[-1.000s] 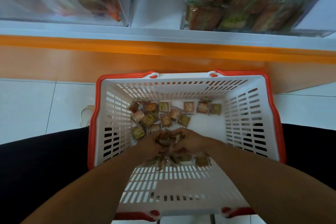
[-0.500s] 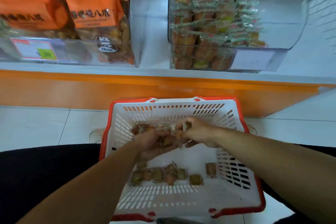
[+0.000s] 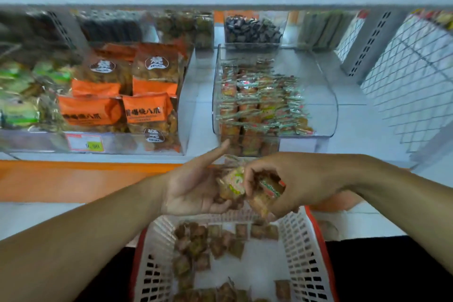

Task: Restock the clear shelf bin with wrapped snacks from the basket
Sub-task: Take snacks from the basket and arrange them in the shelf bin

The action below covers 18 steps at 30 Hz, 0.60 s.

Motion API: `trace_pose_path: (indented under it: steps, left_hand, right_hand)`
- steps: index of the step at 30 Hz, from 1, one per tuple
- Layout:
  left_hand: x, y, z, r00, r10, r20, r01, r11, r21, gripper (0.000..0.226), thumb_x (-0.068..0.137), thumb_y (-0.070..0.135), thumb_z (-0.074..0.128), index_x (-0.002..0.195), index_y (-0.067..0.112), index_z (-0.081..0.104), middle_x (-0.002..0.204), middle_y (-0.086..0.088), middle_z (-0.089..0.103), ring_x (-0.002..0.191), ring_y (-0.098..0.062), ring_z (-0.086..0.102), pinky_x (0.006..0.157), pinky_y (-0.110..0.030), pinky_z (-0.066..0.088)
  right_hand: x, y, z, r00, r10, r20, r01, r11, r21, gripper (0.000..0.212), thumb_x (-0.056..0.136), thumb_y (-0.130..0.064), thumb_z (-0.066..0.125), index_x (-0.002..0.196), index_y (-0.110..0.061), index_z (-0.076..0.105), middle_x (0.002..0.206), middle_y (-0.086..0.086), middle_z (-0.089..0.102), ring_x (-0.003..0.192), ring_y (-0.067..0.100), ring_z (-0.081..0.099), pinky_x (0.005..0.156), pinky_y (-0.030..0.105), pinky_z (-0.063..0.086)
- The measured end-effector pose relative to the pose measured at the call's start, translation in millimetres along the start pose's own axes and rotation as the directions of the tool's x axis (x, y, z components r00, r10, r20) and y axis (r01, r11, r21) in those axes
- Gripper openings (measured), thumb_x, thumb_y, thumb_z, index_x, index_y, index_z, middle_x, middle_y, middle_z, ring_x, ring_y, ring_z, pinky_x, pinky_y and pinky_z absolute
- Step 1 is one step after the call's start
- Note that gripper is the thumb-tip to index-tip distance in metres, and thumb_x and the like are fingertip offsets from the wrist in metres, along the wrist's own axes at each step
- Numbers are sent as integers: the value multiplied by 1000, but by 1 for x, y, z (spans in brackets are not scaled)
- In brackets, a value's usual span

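Above the basket (image 3: 316, 247), the left hand (image 3: 196, 189) cups wrapped snacks (image 3: 231, 182) on its open palm; the right hand (image 3: 294, 181) curls round more. Best carry both over the clear bin (image 3: 326, 95), releasing low onto its stacked rows.

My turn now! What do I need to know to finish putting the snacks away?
Left hand: palm up, straight fingers, wrapped snacks resting on it.
Right hand: fingers curled round more snacks, above the basket's far end.
Clear bin on the shelf ahead: partly filled, with room on its right side.
Done: a handful lifted out.
Left: drop these into the bin, then move the many snacks that lie in the basket.
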<state>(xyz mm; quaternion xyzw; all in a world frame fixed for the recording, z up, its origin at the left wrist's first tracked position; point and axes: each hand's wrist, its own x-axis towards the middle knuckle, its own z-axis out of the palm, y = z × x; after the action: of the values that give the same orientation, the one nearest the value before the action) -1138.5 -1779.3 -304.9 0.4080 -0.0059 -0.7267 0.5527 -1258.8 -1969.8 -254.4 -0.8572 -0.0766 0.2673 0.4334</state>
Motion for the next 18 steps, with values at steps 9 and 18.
trace_pose_path:
  steps: [9,18]
  left_hand:
    - [13,17,18,951,218,-221,-252,957,-141,46,69,29,82,110,11,68,101,-16,69,77,-23,69,56,-22,59]
    - [23,7,25,901,361,-238,-398,909,-125,26,75,38,75,84,15,82,85,-9,74,68,-13,71,55,-23,59]
  right_hand:
    - [-12,4,-32,980,125,-155,-72,948,310,38,71,-22,90,103,-28,71,89,-13,67,75,11,66,65,31,58]
    - [-11,11,-37,998,-58,8,28,593,805,42,95,0,52,136,-10,58,139,17,56,124,40,56,92,40,52]
